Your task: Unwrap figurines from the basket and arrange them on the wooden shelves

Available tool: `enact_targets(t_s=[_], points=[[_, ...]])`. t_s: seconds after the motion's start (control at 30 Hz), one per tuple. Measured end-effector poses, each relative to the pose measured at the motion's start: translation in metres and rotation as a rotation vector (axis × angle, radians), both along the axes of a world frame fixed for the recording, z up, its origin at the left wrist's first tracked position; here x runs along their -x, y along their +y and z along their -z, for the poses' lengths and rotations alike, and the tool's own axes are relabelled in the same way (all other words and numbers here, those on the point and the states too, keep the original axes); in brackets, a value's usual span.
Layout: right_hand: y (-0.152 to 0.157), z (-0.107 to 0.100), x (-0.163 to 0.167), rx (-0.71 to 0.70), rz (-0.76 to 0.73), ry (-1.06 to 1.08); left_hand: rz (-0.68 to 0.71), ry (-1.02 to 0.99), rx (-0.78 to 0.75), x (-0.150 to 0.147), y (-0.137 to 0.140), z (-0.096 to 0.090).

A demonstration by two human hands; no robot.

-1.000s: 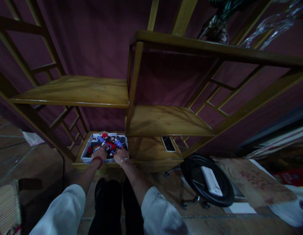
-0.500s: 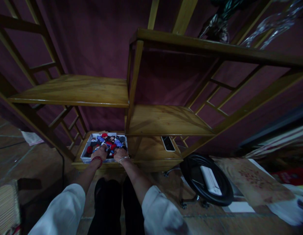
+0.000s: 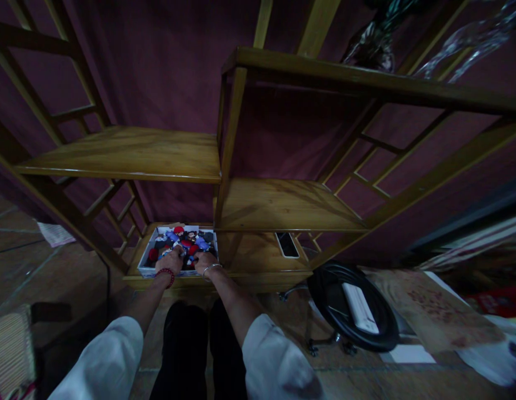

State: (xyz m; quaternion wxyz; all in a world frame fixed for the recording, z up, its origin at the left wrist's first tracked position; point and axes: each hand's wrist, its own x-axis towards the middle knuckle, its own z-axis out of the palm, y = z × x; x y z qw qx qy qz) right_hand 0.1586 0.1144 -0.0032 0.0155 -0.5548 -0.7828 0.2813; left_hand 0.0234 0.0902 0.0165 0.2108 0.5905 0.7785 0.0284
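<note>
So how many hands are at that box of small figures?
2: the left hand at the box's front, left of its middle; the right hand near its front right corner. No other shows, though one could be hidden.

wooden bottom shelf (image 3: 249, 253) | white box (image 3: 148, 271), left | perhaps a phone (image 3: 287, 245), right
</note>
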Motion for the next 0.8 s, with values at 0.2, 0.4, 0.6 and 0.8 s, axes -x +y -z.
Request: enact_targets(t_s=[0.2,0.4,0.6,0.8], points=[[0.001,-0.001,0.000,0.005,0.016,0.009,-0.016,-0.013,-0.028,0.000,-0.002,0.000],[-0.003,-0.008,0.002,0.011,0.010,-0.001,0.050,-0.035,-0.056,0.003,-0.001,0.006],[-0.006,-0.016,0.003,0.036,0.024,-0.018,0.093,-0.081,-0.077,0.006,0.004,0.009],[-0.007,-0.016,0.002,0.029,0.055,-0.007,0.123,-0.196,-0.104,0.000,0.012,0.018]])
